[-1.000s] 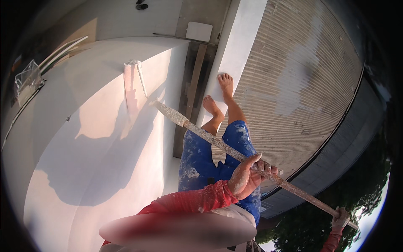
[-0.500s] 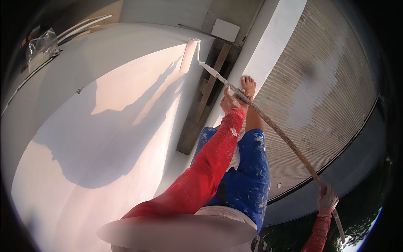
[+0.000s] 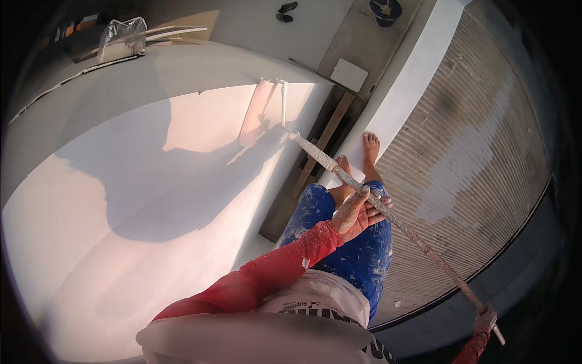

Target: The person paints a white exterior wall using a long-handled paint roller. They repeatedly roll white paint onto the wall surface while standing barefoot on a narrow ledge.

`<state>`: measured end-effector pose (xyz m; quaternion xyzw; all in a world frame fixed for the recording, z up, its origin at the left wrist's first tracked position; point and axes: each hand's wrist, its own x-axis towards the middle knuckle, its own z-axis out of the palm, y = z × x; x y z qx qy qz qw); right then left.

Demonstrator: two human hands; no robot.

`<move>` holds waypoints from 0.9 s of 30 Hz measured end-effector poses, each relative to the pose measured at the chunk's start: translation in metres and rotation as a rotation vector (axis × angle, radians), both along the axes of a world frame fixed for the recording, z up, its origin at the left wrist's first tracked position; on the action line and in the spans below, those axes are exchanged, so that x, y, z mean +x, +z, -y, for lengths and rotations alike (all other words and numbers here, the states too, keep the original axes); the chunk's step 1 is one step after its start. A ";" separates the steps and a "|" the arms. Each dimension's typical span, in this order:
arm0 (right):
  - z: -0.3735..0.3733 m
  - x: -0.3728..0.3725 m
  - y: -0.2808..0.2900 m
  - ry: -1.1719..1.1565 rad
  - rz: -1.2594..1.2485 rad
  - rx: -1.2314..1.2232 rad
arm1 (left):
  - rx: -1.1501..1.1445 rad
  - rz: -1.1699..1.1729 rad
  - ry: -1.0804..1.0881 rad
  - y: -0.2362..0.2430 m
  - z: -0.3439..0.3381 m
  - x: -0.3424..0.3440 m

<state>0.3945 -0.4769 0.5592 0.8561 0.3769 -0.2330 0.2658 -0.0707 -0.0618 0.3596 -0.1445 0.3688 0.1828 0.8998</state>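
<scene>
A paint roller (image 3: 257,115) with a pinkish-white sleeve touches the pale wall, high on its sunlit part. Its long, paint-crusted pole (image 3: 418,242) slants down to the lower right. Loosely cradling the pole near its middle is my left hand (image 3: 354,215), thumb against it and fingers partly stretched beneath. Close to the pole's lower end, my right hand (image 3: 485,318) is wrapped around it at the lower right edge; its fingers show only in part. Both red sleeves carry paint specks.
My bare feet (image 3: 370,148) stand on a narrow white ledge (image 3: 400,88), beside a ribbed roof sheet (image 3: 448,176). Left of it runs a dark gap with a wooden board (image 3: 327,136). Farther off are a dark bucket (image 3: 385,11), a white panel (image 3: 349,74) and a clear plastic bag (image 3: 121,39).
The roller has come down the wall toward me and slightly left. My left hand has drawn closer to my body along with the pole. The view has shifted, showing the bucket and dark footwear.
</scene>
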 end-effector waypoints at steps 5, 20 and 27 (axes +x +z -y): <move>0.047 0.027 0.031 0.043 -0.101 0.196 | 0.194 0.160 -0.165 0.106 0.010 -0.010; 0.032 -0.033 0.044 0.001 0.044 0.059 | 0.185 0.108 -0.230 0.038 -0.002 -0.029; -0.014 -0.036 0.047 -0.088 0.040 -0.056 | 0.149 0.035 -0.189 -0.001 -0.009 -0.021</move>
